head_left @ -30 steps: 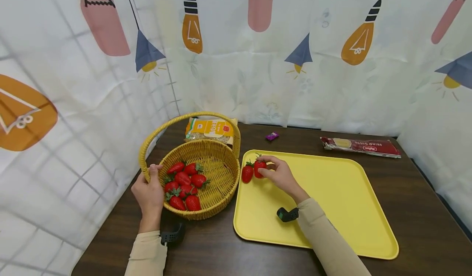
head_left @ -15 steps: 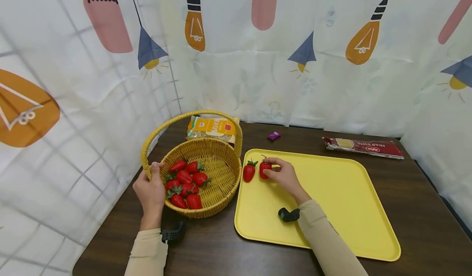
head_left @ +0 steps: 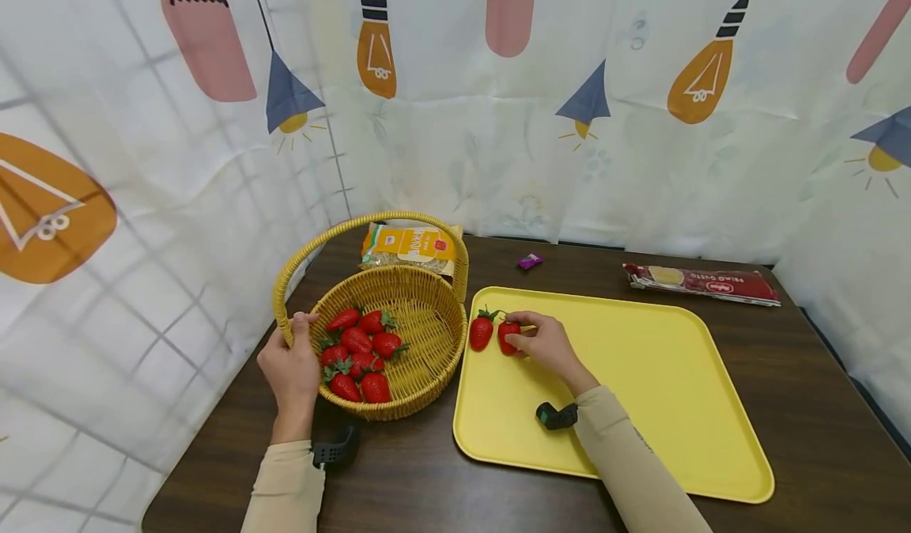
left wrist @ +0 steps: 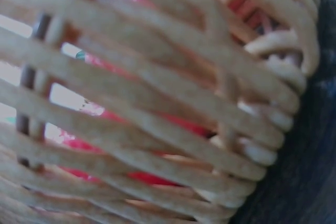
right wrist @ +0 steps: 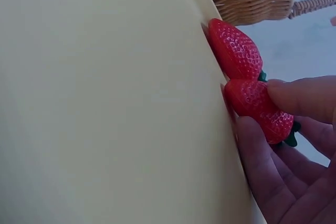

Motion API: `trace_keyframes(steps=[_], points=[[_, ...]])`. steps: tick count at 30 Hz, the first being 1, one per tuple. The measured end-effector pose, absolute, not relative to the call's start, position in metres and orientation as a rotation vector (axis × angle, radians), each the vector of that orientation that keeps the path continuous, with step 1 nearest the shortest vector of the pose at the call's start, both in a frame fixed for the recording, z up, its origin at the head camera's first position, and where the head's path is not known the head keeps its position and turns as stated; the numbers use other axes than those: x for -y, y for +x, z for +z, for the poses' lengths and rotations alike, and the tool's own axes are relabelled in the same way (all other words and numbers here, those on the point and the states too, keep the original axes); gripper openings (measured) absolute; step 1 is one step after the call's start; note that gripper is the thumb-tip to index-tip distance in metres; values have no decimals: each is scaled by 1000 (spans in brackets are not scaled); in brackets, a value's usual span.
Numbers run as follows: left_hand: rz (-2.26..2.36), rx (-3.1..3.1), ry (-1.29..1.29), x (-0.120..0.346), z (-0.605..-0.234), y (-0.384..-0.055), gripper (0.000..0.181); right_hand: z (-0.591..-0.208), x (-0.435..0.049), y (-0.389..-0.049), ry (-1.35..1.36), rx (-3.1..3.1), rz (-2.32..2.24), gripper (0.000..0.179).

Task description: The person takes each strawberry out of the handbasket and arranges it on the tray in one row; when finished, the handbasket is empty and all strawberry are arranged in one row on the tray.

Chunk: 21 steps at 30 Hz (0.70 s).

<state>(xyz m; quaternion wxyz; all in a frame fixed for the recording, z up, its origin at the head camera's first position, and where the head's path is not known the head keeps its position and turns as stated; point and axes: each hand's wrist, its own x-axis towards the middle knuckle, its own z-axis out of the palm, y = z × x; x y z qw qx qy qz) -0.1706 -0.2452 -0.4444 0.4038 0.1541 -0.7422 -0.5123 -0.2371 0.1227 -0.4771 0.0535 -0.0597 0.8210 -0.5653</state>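
My right hand (head_left: 548, 347) pinches a red strawberry (head_left: 508, 338) between thumb and fingers at the yellow tray's (head_left: 612, 422) far left corner. Just left of it on the tray lies a second strawberry (head_left: 480, 333); in the right wrist view the held strawberry (right wrist: 257, 106) looks very close to this other strawberry (right wrist: 236, 51). My left hand (head_left: 292, 371) grips the yellow wicker basket (head_left: 430, 351) where its handle meets the left rim. Several strawberries (head_left: 356, 341) fill the basket's left part. The left wrist view shows woven wall (left wrist: 136, 82), red showing through its gaps.
Behind the basket lies an orange and clear food packet (head_left: 413, 247). A small purple wrapped sweet (head_left: 530, 261) lies beyond the tray, and a long dark red packet (head_left: 704, 282) at the back right. A printed curtain (head_left: 455, 145) encloses the dark table (head_left: 420, 478).
The right hand has moved the strawberry slightly right of its neighbour, then a little back and nearer the person. The left hand keeps its grip on the basket. The head view has shifted slightly.
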Motion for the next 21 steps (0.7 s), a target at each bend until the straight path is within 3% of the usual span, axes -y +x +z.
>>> trace_keyframes(steps=[21], points=[[-1279, 1853, 371, 246, -447, -173, 45, -475, -120, -235, -240, -2554, -1656, 38]])
